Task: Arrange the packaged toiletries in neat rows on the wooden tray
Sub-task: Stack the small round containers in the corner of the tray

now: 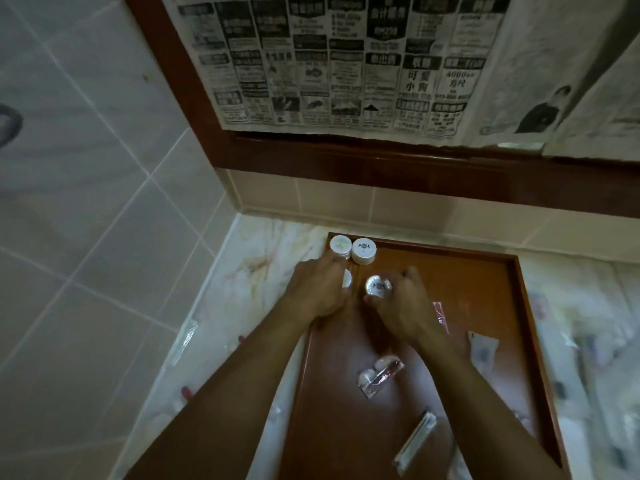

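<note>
1. The wooden tray (485, 306) is lying on a plastic-covered counter (263, 258), and it is our landmark throughout.
2. In the tray's far left corner two round white tubs are standing touching: the corner tub (339, 247) and its neighbour (363, 251).
3. The left hand (317, 289) is covering a third tub (347, 279) just nearer than the corner tub; its fingers are curling over it, though the grip itself is hidden.
4. The right hand (403, 306) is pinching a shiny-lidded tub (378, 286), thumb and fingers clamping its sides, beside the third tub.
5. Mid-tray, a clear packet of cotton items (379, 374) is lying loose.
6. At the tray's near edge, a long slim packet (417, 441) is lying at a slant.
7. Behind the tray, newspaper (346, 64) is hanging on the wall.
</note>
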